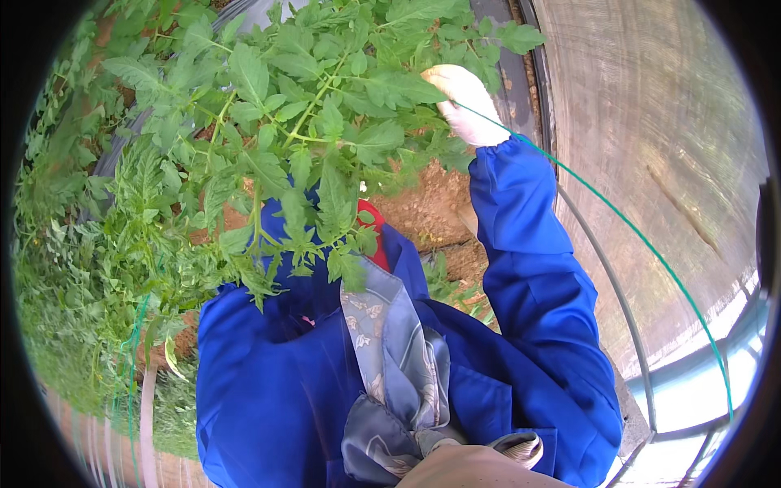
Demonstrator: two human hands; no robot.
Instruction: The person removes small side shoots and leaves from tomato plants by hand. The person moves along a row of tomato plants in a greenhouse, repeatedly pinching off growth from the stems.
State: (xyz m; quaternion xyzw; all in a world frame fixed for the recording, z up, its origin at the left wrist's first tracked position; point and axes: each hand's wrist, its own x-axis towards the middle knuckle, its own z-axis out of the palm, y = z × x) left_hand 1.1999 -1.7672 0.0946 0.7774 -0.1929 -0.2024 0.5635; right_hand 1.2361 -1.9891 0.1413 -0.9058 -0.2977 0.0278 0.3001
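Observation:
My right hand [467,107] wears a white glove and reaches into the leaves of a tomato plant [317,104]. A green twine [616,204] runs from the fingers of that hand, along the wrist, out towards the lower right rim. The fingers look curled on the twine, though their tips are partly behind a leaf. My left hand is out of view; foliage covers the front of the left sleeve [262,378]. Leafy shoots hang over my lap and in front of my chest.
Bare reddish soil [427,201] shows below the plant. A plastic greenhouse wall [647,122] with a curved metal pipe [610,274] stands close on my right. More plants [73,293] and upright green strings [131,372] lie to the left. Black mulch film [515,73] edges the bed.

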